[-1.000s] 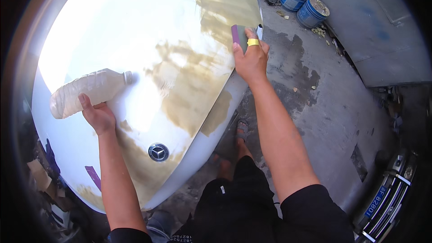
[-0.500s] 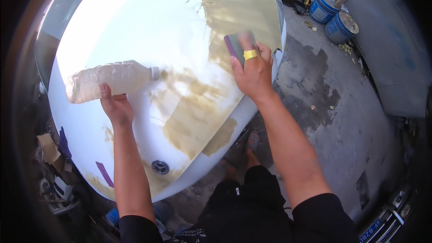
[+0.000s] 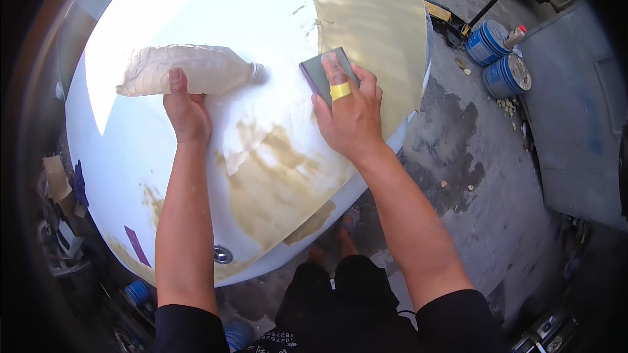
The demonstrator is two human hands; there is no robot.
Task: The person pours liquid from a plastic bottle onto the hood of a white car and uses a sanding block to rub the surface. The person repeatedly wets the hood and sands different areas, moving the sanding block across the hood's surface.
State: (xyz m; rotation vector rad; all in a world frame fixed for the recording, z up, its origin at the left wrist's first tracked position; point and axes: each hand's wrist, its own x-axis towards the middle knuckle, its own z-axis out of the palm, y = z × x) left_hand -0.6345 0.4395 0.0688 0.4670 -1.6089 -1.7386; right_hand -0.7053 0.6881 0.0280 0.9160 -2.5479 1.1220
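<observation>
A clear crumpled plastic bottle (image 3: 219, 68) of cloudy liquid lies sideways in my left hand (image 3: 186, 114), its capped neck pointing right. The thumb rests across the bottle's near side; the other fingers are mostly hidden beneath. My right hand (image 3: 355, 117) grips a flat grey-green sanding block (image 3: 315, 78) with a purple edge. One finger, wrapped with a yellow band (image 3: 340, 91), lies along its top. The block is on a white car hood (image 3: 281, 101), at the border of a large tan patch (image 3: 376, 23). Another worn tan area (image 3: 261, 189) spreads nearer to me.
A round car emblem (image 3: 222, 254) and a purple strip (image 3: 137, 246) are near the hood's front. Two blue buckets (image 3: 487, 42) stand at the right beside a grey panel (image 3: 575, 104). Wet patches mark the concrete floor (image 3: 504, 222). Cardboard (image 3: 57, 178) lies at the left.
The view has shifted slightly. My right hand has slid the sanding block left, off the tan patch toward the white paint. My left hand has carried the bottle up and to the right.
</observation>
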